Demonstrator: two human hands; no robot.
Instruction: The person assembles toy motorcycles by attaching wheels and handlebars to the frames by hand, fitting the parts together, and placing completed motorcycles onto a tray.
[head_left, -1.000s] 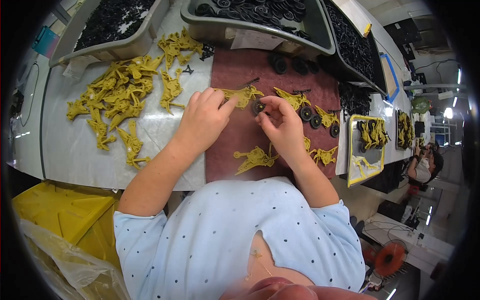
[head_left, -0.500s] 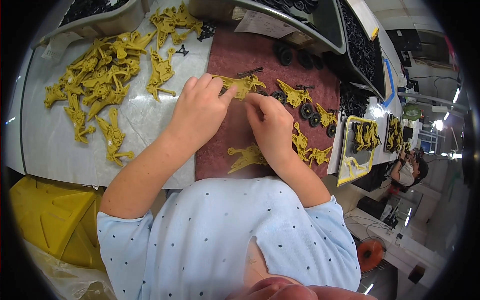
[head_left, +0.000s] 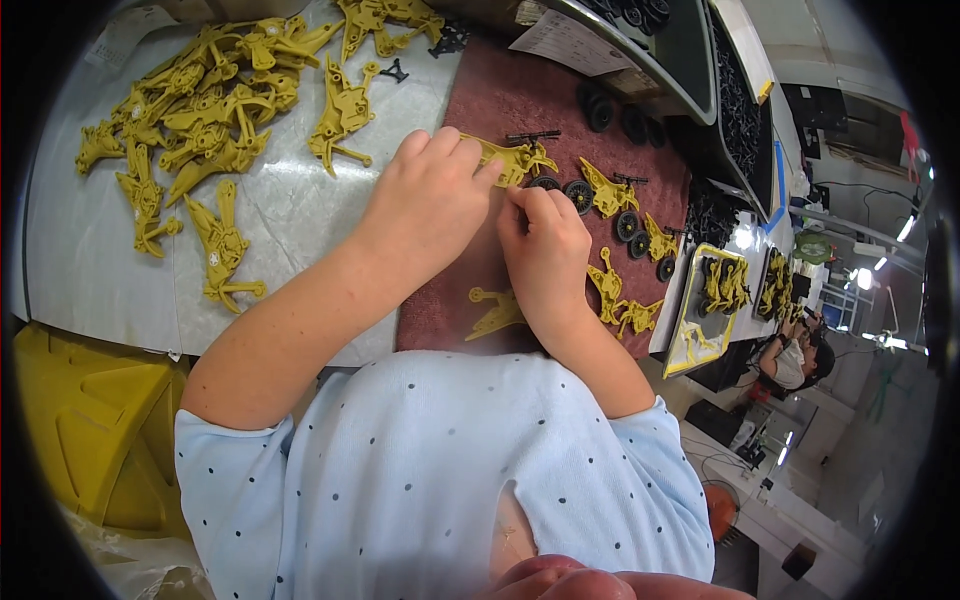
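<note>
My left hand [head_left: 435,190] is curled over the left end of a yellow plastic toy-vehicle body [head_left: 520,158], its thumb and fingers closed on it. A thin black bar piece [head_left: 533,136] sits at that body's far edge. Just below the body, my right hand [head_left: 547,235] has thumb and fingertips pinched together. Whatever is between them is too small or hidden to see. Right of the fingertips lies a black spoked wheel [head_left: 578,196], near a second yellow body [head_left: 606,188]. Close to my right wrist, another yellow body [head_left: 495,314] lies on the red cloth [head_left: 450,270], partly covered by the forearm.
A heap of yellow bodies [head_left: 205,95] covers the table's left part. Grey bins [head_left: 690,75] of black parts stand at the back right. Loose black wheels [head_left: 634,124] lie before them. A yellow-rimmed tray [head_left: 672,372] holds assembled pieces at right. Another person [head_left: 793,360] sits beyond.
The whole view has shifted a little, so the table's things appear displaced. Both hands stay at the same yellow body, with the right fingertips still pinched at its near edge.
</note>
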